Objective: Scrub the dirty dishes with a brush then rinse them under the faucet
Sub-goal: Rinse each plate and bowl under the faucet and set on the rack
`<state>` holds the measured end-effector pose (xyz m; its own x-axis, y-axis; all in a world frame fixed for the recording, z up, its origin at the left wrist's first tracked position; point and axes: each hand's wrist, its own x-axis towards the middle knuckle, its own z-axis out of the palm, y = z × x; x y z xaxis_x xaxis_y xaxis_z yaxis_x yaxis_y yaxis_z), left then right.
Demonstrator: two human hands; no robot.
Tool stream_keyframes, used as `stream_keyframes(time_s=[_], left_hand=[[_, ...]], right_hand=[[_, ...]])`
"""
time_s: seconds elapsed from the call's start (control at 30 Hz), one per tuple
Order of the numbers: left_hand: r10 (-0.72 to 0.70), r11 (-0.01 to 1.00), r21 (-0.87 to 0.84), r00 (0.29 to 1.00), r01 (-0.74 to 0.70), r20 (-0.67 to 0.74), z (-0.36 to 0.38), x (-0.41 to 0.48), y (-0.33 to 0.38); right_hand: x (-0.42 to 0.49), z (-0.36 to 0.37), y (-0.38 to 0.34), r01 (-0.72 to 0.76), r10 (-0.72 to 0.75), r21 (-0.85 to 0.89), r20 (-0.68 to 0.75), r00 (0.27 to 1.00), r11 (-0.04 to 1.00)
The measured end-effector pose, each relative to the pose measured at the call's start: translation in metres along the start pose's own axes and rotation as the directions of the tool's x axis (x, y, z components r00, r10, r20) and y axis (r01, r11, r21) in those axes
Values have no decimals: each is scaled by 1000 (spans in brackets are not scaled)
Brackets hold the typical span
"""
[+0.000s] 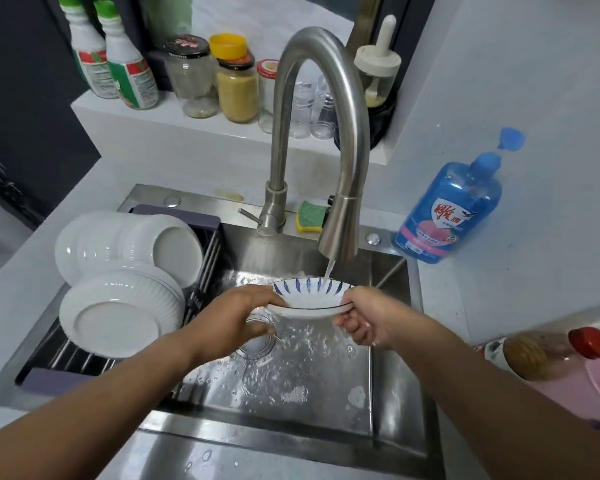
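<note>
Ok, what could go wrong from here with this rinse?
The left hand and right hand grip the wet bowl at its rim; it may slip into the sink. Water from the faucet hits the tilted bowl and could splash out. The drying rack looks crowded with white plates.
</note>
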<state>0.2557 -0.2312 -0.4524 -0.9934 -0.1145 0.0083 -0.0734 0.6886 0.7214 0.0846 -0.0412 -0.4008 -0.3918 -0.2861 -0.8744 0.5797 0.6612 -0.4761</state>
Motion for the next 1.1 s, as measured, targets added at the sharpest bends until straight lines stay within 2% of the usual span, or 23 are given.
stream_keyframes(time_s=[0.1, 0.2, 0.27, 0.33, 0.4, 0.5, 0.6, 0.67, 0.77, 0.87, 0.97, 1.1], left_hand=[[-76, 988, -137, 995, 66, -66, -9, 6, 6], [-127, 942, -316, 991, 111, -31, -19, 8, 9], [-178, 873, -462, 984, 155, -5, -24, 7, 13], [-218, 794, -575, 975, 199, 36, -28, 7, 14], [-260, 709, -659, 962, 249, 83, -29, 5, 12], [-388, 579, -746, 916, 329, 103, -21, 4, 9], [-499, 471, -799, 860, 375, 109, -5, 4, 11], [-551, 432, -812, 828, 393, 108, 2, 4, 12], [-588, 437, -791, 802, 428, 110, 6, 1, 6], [-585, 512, -720, 804, 469, 108, 1, -5, 4], [-602, 631, -614, 799, 474, -1, -14, -12, 8], [-619, 710, -523, 772, 472, -144, -44, -26, 5]], right_hand=[[-2, 1, -9, 5, -5, 4, 52, 999, 1000], [-2, -3, -12, 116, -117, -25, -50, 992, 993], [1, -5, -6, 204, -207, -36, -144, 968, 978], [9, -10, 2, 289, -286, -3, -151, 946, 957], [15, -18, 11, 383, -382, -14, -79, 921, 924], [15, -24, 23, 531, -532, -154, 43, 846, 833], [12, -25, 26, 574, -585, -156, -34, 810, 804], [12, -24, 26, 539, -558, -167, -91, 825, 825], [10, -20, 31, 444, -490, -270, -131, 862, 854], [2, -3, 41, 388, -442, -313, -123, 888, 867], [-2, 20, 47, 375, -438, -327, -144, 888, 868], [-7, 50, 35, 408, -470, -307, -166, 867, 860]])
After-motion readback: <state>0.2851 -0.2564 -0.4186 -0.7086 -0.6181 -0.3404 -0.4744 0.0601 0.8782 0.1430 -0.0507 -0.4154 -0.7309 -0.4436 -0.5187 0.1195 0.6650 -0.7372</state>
